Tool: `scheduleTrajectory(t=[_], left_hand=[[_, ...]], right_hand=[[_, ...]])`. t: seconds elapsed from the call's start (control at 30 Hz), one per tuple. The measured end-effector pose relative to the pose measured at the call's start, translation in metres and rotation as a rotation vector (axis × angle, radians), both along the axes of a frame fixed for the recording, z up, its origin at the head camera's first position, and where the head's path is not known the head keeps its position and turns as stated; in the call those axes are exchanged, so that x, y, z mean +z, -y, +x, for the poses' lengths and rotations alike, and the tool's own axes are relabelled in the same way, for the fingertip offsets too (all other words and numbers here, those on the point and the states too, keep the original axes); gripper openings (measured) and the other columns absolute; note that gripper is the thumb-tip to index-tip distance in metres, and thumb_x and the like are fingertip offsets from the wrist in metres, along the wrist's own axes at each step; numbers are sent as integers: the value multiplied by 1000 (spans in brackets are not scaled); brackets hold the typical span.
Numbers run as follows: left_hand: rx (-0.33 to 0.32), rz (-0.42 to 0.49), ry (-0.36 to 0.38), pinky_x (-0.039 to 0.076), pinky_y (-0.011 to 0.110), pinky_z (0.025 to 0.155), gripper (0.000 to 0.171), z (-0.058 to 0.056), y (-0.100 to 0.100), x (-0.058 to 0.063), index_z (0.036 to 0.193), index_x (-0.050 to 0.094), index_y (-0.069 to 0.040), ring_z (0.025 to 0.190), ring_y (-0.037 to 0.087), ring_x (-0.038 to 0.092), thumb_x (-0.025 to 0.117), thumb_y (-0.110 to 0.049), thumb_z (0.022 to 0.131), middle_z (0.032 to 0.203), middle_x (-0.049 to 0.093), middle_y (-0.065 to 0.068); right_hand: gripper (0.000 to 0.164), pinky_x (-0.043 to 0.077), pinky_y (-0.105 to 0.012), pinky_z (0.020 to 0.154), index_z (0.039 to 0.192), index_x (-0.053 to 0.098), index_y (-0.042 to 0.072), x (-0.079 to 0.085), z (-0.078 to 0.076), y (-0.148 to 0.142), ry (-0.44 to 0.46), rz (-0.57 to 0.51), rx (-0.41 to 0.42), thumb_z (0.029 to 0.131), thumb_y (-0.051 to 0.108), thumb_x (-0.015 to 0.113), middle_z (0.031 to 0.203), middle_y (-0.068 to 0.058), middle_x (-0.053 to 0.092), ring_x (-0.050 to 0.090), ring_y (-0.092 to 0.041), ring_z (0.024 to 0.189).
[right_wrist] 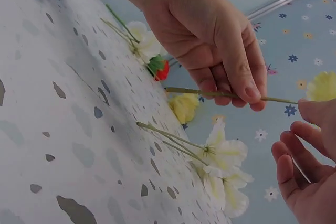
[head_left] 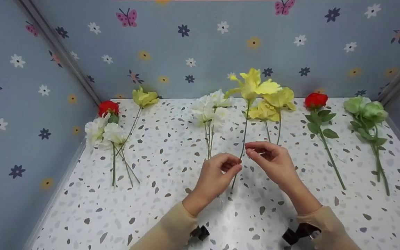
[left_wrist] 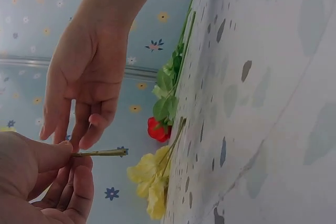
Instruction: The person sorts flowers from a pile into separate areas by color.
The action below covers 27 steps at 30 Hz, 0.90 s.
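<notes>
A yellow artificial flower (head_left: 252,85) stands raised above the table on a thin stem. My left hand (head_left: 219,173) pinches that stem low down between thumb and fingers; in the left wrist view the stem's cut end (left_wrist: 107,152) pokes out past the fingertips. Beside the stem, higher up, is my right hand (head_left: 273,163), its fingers loosely bent and thumb apart from them. In the right wrist view the right thumb (right_wrist: 315,113) overlaps the stem; whether it touches cannot be told. Behind lie white flowers (head_left: 205,109) and two more yellow flowers (head_left: 280,99).
At left lie a red flower (head_left: 108,108), white flowers (head_left: 115,132) and a yellow flower (head_left: 144,97) with crossed stems. On the right are a red rose (head_left: 315,100) and green flowers (head_left: 366,109). Patterned blue panels (head_left: 207,48) wall the speckled table (head_left: 165,208).
</notes>
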<state>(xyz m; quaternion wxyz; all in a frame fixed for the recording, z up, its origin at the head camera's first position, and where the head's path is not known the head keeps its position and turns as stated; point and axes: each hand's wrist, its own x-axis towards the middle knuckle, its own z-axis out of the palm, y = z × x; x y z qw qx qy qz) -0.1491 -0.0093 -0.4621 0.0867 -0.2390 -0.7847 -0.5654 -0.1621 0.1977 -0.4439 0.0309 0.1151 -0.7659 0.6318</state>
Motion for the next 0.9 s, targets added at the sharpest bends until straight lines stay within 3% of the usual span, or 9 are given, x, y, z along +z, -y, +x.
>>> scheduleTrajectory(t=[0.17,0.6,0.9], left_hand=[[-17,-35,-18,57,21,73,9,3,-4,-3,100,73,-6,80,8,66,73,-9,92,91,72,2],[-77,-73,190,58,21,71,6,11,-11,-8,96,75,-9,75,3,68,75,-9,91,87,74,-5],[-90,-72,218,58,23,66,7,13,-12,-4,96,77,-11,71,5,69,71,-8,93,82,74,-6]], right_hand=[[23,56,-26,76,109,75,11,-4,2,5,-21,21,-13,91,25,77,104,-4,73,66,-23,92],[22,54,-26,71,105,68,4,7,1,-2,-14,-58,-36,94,22,74,96,-14,69,65,-31,89],[26,57,-29,71,110,64,1,14,4,-5,-9,-76,-43,94,18,74,100,-17,69,68,-27,88]])
